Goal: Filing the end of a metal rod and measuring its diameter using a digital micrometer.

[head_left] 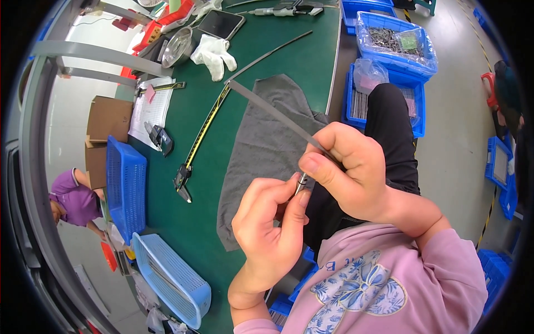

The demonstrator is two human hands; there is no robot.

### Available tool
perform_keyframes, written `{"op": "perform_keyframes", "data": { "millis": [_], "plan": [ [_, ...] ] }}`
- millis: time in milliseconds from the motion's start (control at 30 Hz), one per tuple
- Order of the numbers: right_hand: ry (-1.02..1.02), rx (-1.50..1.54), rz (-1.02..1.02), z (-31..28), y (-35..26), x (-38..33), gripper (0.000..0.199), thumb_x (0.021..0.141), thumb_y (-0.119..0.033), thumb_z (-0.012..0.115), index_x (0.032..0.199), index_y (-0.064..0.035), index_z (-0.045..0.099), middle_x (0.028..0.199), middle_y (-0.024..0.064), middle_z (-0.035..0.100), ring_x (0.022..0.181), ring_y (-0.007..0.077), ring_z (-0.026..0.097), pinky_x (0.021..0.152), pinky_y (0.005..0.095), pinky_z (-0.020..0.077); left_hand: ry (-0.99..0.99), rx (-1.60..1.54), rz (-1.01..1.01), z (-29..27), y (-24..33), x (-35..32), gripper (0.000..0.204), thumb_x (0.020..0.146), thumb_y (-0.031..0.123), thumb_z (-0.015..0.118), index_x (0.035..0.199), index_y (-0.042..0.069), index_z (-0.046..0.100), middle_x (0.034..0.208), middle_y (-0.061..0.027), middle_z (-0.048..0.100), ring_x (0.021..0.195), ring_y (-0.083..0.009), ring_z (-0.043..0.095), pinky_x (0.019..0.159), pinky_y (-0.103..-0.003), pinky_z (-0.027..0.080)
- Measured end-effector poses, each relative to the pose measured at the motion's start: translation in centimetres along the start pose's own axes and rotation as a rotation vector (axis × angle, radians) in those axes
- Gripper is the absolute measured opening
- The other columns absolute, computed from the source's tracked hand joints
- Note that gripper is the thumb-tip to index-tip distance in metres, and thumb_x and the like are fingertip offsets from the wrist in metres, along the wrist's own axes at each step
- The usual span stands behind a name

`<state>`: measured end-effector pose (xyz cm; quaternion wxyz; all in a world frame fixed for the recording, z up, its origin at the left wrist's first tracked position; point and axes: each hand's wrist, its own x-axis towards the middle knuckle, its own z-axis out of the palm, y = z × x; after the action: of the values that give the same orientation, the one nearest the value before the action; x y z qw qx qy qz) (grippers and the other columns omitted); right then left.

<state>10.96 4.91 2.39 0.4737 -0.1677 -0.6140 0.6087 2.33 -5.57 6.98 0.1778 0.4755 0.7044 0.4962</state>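
Fingertips of both hands pinch one long thin metal rod (272,114): right hand (347,167) clamps its shaft, left hand (267,222) closes on its lower tip, above the grey cloth (261,139) at the green tabletop's (311,61) near edge; whatever fitting work is underway looks unfinished.

A green bench (289,50) is stretching away along a grey floor (456,111); blue crates (389,33) are sitting off its right edge, and 2 blue baskets (125,189) are lying near its left edge.
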Motion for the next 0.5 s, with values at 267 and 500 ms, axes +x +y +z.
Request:
{"op": "perform_keyframes", "data": {
  "millis": [267,500],
  "plan": [
    [-0.034,0.107,0.077,0.07,-0.18,0.16,0.014,0.085,-0.007,0.062,0.079,0.0022,0.052,0.062,0.0023,0.051,0.057,0.0041,0.047,0.048,0.0218,0.0378,-0.065,-0.249,-0.23,-0.19,0.73,0.14,0.008,0.08,-0.006,0.062,0.088,-0.007,0.059,0.085,-0.008,0.053,0.061,-0.0107,0.059,0.051,-0.02,0.052],
    [-0.092,0.285,0.234,0.25,-0.35,0.86,0.017,0.088,-0.011,0.058,0.08,0.0028,0.053,0.063,0.0012,0.052,0.058,0.0049,0.046,0.05,0.0222,0.0379,-0.074,-0.435,-0.305,-0.3,0.66,-0.01,0.01,0.08,-0.009,0.06,0.089,-0.006,0.054,0.089,-0.0078,0.051,0.065,-0.0121,0.061,0.056,-0.022,0.054]
  ]
}}
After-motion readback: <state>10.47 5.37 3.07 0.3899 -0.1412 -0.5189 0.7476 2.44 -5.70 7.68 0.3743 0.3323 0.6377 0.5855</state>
